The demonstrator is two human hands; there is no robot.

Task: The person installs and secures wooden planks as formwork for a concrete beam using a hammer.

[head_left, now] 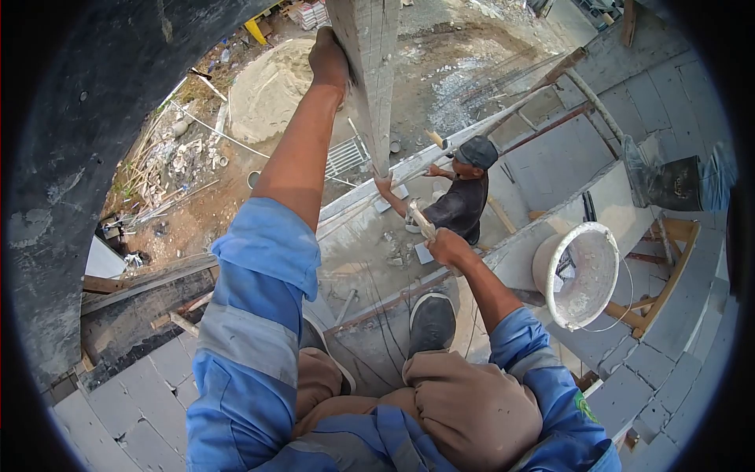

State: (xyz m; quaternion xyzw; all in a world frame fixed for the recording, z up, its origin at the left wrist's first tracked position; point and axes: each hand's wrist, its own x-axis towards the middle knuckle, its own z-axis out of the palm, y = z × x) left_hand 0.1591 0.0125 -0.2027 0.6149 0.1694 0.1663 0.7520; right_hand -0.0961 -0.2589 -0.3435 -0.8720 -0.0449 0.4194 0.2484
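Reaching up and forward, my left hand (328,59) is closed on the edge of a long, grey-brown wooden beam (371,71). The beam's narrow-looking far end points down toward a co-worker (460,189) in a dark cap and dark shirt. One of that person's hands (384,182) is at the beam's lower end. My right hand (450,248), lower and to the right, is closed round a short, pale stick-like handle (423,220). What sort of tool the handle belongs to cannot be made out. My shoes (432,322) stand on a narrow ledge.
A mortar-stained bucket (543,271) with small items inside stands right of my right arm. A dark panel (55,181) curves along the left. Grey block walls (149,385) lie below on both sides. Far down are a sand heap (271,90), a metal grate (344,157) and rubble.
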